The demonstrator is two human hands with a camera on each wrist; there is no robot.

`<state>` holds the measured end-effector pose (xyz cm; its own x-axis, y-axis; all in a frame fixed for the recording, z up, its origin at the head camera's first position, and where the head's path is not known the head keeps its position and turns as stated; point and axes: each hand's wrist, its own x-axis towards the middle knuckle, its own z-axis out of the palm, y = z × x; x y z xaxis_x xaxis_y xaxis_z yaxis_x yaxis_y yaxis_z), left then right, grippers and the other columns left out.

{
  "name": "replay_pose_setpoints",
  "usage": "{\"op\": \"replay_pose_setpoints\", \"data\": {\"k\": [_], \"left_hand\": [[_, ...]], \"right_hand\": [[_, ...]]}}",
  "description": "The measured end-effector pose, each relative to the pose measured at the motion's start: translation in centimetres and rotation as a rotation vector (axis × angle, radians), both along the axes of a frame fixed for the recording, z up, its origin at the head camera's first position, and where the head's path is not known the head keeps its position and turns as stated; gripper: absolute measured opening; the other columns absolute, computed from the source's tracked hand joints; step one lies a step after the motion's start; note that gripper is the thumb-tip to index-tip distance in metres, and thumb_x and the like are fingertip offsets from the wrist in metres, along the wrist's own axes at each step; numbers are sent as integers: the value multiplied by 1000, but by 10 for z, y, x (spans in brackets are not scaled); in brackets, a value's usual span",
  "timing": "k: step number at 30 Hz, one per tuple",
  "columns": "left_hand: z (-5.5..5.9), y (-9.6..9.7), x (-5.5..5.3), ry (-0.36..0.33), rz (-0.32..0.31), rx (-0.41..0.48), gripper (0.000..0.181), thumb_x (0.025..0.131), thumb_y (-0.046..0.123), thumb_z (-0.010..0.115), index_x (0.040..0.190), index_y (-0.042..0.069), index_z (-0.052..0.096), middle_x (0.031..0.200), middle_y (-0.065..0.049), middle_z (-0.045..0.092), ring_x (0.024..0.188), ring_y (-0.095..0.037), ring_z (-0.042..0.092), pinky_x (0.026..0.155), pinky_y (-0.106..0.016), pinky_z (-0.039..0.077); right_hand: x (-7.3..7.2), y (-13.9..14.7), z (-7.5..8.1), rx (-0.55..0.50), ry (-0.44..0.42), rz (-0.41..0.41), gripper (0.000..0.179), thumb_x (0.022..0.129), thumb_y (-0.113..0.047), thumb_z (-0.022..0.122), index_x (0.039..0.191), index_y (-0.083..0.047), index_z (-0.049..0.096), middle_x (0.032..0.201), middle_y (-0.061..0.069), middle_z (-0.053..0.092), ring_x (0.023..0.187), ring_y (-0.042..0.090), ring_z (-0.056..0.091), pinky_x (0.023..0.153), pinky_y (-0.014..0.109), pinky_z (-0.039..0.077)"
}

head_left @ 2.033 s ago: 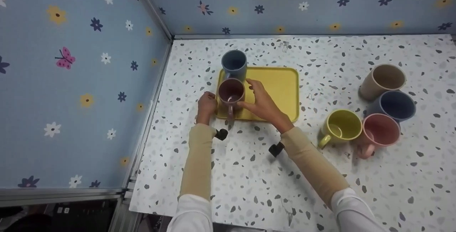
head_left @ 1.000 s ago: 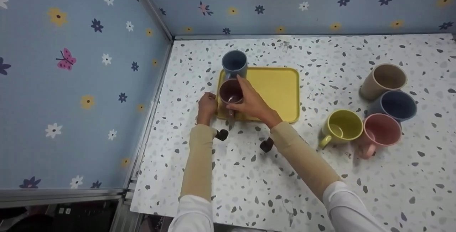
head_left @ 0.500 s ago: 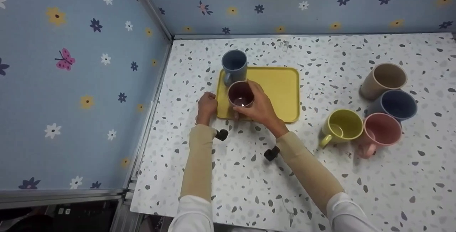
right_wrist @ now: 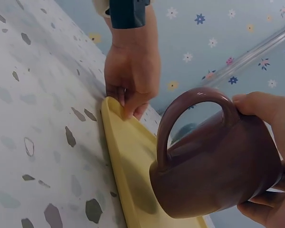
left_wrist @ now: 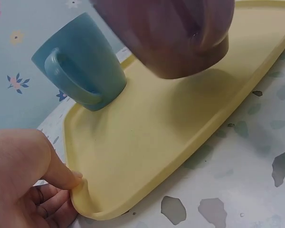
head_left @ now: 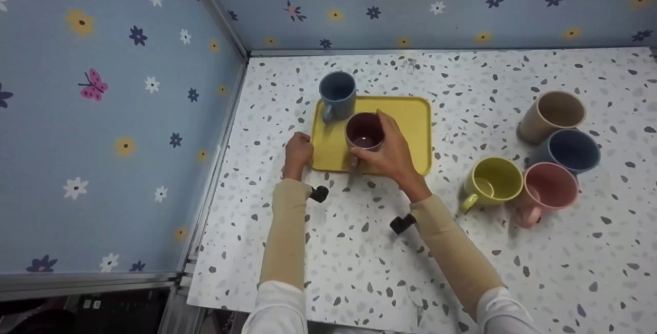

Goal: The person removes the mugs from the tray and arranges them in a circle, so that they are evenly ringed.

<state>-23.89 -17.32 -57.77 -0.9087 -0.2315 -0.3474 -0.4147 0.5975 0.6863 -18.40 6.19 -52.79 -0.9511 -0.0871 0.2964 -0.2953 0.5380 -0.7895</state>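
My right hand [head_left: 392, 152] grips a dark brown mug [right_wrist: 218, 161] round its body, thumb and fingers on opposite sides. The mug hangs a little above the yellow tray [left_wrist: 137, 156], with a shadow under it; its handle faces the near edge. At the tray's near left corner, my left hand [head_left: 298, 150] pinches the rim, thumb on top and the other fingers curled at the outside. A blue mug [head_left: 340, 99] stands upright at the tray's back left, its handle toward me.
To the right on the speckled table [head_left: 359, 272] stand a beige mug [head_left: 536, 121], a dark blue mug [head_left: 569, 152], a yellow-green mug [head_left: 490, 182] and a pink mug [head_left: 546, 190], grouped closely. Flowered panels [head_left: 128, 118] bound the left and back.
My right hand has closed round the brown mug, lifted it from beside the blue mug and carried it right over the tray. The left hand has stayed at the corner.
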Motion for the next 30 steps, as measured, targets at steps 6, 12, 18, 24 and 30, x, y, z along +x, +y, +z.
{"op": "replay_pose_setpoints", "data": {"k": [6, 12, 18, 24, 30], "left_hand": [[-3, -1, -2, 14, -9, -52, 28, 87, 10, 38, 107, 5, 56, 107, -12, 58, 99, -25, 53, 87, -35, 42], [-4, -1, -3, -2, -6, -41, 27, 86, 10, 40, 108, 6, 56, 108, -12, 58, 99, -25, 53, 86, -36, 42], [-3, -1, -3, -11, -5, -35, 28, 86, 9, 40, 109, 6, 56, 108, -12, 57, 99, -25, 52, 86, -36, 42], [-3, -1, -3, 2, -9, -45, 27, 86, 9, 40, 108, 5, 56, 107, -13, 58, 99, -25, 53, 87, -36, 42], [-4, -1, -2, 1, -19, -44, 27, 87, 9, 39, 109, 5, 56, 108, -12, 57, 98, -25, 52, 85, -37, 42]], "right_hand": [[2, 13, 3, -4, -19, -45, 104, 62, -50, 79, 143, -9, 29, 141, 8, 38, 126, 18, 39, 103, 36, 32], [5, 28, 6, 11, -21, -81, 104, 62, -47, 80, 143, -7, 28, 141, 11, 37, 127, 21, 38, 104, 37, 30], [7, 45, 12, 28, -27, -142, 103, 63, -48, 79, 143, -8, 29, 141, 10, 37, 126, 23, 39, 103, 40, 31], [9, 61, 15, 33, -2, -212, 101, 62, -45, 81, 143, -12, 31, 135, 12, 43, 120, 25, 44, 100, 42, 35], [12, 74, 16, 43, -48, -272, 102, 61, -47, 81, 143, -11, 31, 138, 12, 39, 123, 25, 42, 101, 41, 34]]}}
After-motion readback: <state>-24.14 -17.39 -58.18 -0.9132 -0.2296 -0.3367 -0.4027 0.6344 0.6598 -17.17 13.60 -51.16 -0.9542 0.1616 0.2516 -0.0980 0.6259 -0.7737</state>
